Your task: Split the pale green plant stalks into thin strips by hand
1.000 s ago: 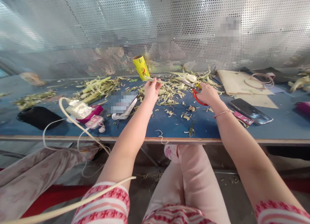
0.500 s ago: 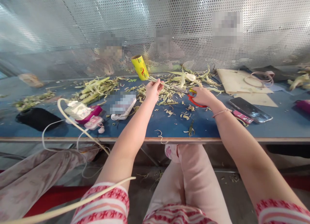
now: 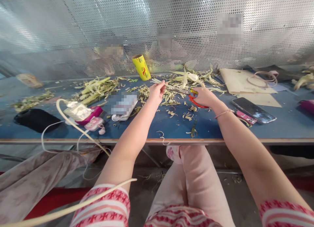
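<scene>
Head view: left hand [image 3: 155, 92] pinches a thin stalk [image 3: 169, 86] taut; right hand [image 3: 205, 96] grips red scissors [image 3: 193, 98] mid-counter [image 3: 171, 127]. Best keep the stalk stretched, blades square, fingertips clear.

Left hand [image 3: 156, 92] pinches a thin pale stalk [image 3: 164, 83] above the blue table [image 3: 171, 127]. Right hand [image 3: 205, 97] grips red-handled scissors [image 3: 193, 99], blades pointing at that stalk. Trimmed husk scraps [image 3: 175, 96] lie beneath both hands. Yellow roll [image 3: 141, 67] leans behind; a smartphone [image 3: 253, 110] lies to the right.
</scene>
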`<act>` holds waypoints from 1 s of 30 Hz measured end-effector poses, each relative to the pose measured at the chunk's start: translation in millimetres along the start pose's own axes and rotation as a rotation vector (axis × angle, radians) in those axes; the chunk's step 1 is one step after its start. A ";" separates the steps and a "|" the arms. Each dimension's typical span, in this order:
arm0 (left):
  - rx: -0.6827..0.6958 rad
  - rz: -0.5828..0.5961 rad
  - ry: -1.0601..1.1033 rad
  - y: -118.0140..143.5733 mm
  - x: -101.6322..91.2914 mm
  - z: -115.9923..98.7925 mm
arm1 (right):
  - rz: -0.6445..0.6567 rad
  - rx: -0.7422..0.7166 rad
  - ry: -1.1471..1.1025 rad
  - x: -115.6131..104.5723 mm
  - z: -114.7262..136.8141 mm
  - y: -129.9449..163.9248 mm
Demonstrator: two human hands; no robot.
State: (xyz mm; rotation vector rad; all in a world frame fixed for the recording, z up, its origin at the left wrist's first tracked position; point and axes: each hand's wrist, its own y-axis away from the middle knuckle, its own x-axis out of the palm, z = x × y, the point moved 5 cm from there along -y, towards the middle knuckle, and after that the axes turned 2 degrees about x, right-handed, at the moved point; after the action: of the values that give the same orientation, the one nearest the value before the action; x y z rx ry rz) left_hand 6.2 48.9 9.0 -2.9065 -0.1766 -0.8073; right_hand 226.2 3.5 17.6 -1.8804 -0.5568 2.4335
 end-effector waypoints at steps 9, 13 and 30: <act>0.001 -0.004 0.030 -0.7 -1.2 0.5 | 0.036 0.018 0.003 -1.8 2.5 2.7; -0.002 0.003 0.028 -2.6 -1.8 0.8 | 0.056 0.030 0.001 -2.3 2.3 3.6; -0.049 -0.007 0.030 -2.0 -0.8 0.8 | 0.079 0.052 0.018 -3.5 -0.1 3.6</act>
State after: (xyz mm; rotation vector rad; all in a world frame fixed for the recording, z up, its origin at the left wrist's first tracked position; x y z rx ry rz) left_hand 5.6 50.9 8.0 -2.9388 -0.1670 -0.8671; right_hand 228.1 -0.7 19.8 -1.9380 -0.4223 2.4497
